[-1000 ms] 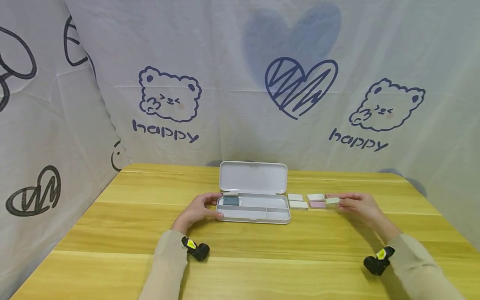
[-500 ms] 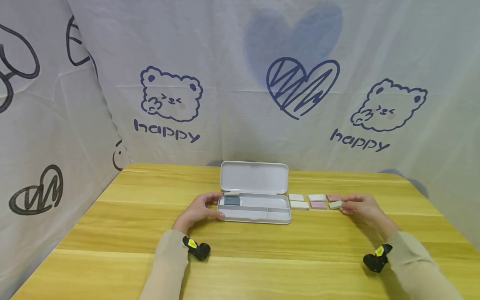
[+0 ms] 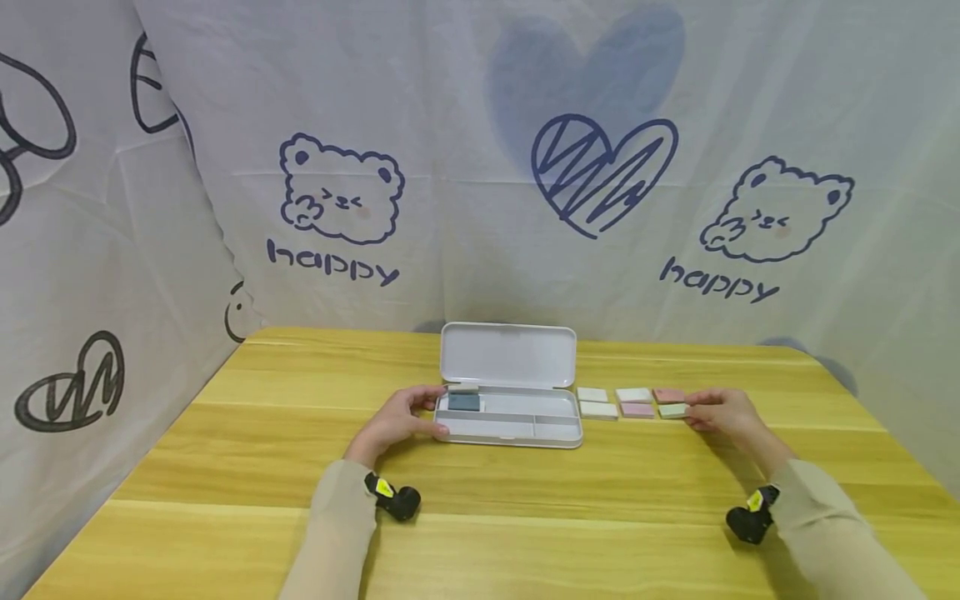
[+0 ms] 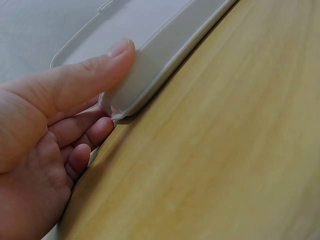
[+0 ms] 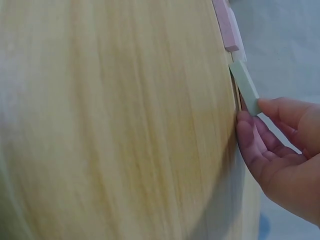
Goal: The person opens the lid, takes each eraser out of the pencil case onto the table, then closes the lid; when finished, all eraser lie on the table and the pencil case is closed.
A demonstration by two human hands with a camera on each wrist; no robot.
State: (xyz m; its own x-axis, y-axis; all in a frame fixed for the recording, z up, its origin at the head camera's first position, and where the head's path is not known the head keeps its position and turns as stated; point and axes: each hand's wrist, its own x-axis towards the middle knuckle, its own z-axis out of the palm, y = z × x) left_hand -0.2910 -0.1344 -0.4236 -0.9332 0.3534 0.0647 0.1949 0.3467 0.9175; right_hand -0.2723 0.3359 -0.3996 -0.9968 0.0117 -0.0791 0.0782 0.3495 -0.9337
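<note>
Block [image 5: 244,87] lowered, pale green, slim, rectangular

Case [image 3: 487,428] on bench [image 3: 562,517], lid [image 3: 508,354] at rear. Block [image 3: 464,402] inside, left end of rear compartment [image 3: 528,405]. Right of case: rear row [image 3: 633,395], front row [image 3: 637,411], three blocks each. Left hand [image 3: 396,419] at case's left end; right hand [image 3: 726,412] at front row's right end. Curtain [image 3: 480,250] behind.

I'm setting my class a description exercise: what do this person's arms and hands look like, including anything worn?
Both hands are ungloved. Long beige sleeves cover the forearms. Near each cuff is a rounded black device with a yellow patch. No cables show.
</note>
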